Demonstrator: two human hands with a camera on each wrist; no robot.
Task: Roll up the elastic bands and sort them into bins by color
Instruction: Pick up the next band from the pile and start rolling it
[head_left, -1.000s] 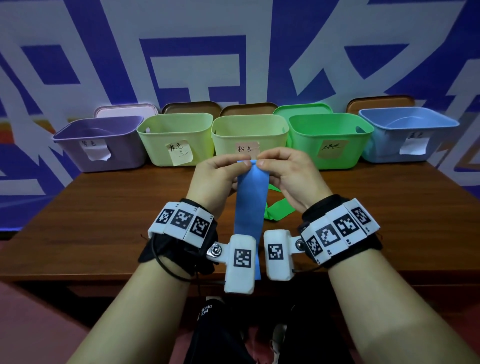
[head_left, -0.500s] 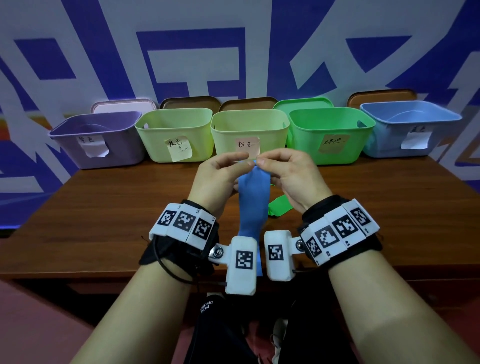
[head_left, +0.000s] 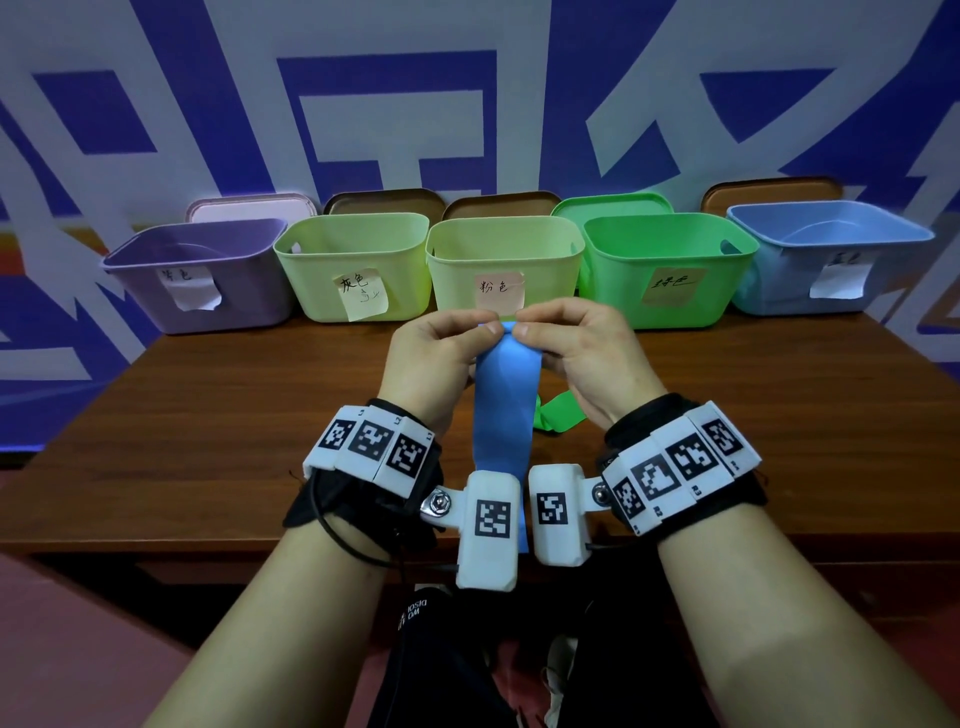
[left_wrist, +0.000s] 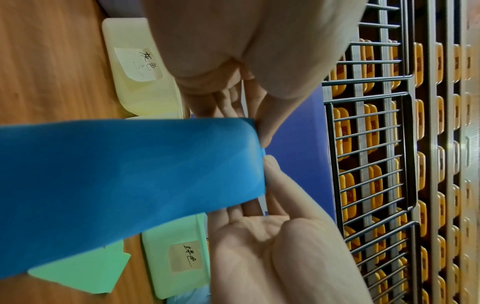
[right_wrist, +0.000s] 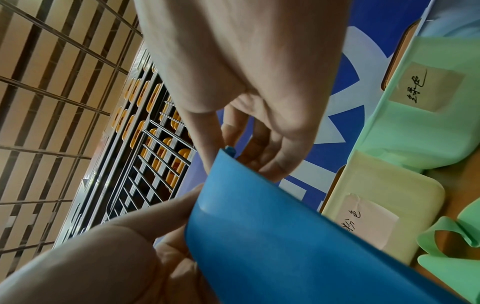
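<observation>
Pinching the top edge of the flat, stretchy blue elastic band (head_left: 503, 410) with both thumbs and forefingers: left hand (head_left: 434, 358) and right hand (head_left: 582, 353) are side by side, fingertips clamped on a tiny first curl of the band, held up in the air over the middle of the brown wooden table (head_left: 208, 415). The rest of the strip hangs down between the wrists and off past the table's near edge.

To do this bit well, I'd keep the first turn tight and square across the width, so the roll doesn't cone out sideways, and keep a little tension on the hanging tail while rolling.

Once rolled it presumably goes in the pale blue plastic bin (head_left: 831, 260) at the far right corner.

Hard to tell: how many turns are already in, since the fingers cover the curl. The band's lower end is hidden behind the wrist cameras. A crumpled green elastic band (head_left: 561, 413) lies mid-table, mostly hidden behind the right hand. The purple and blue bins' labels are unreadable.
</observation>
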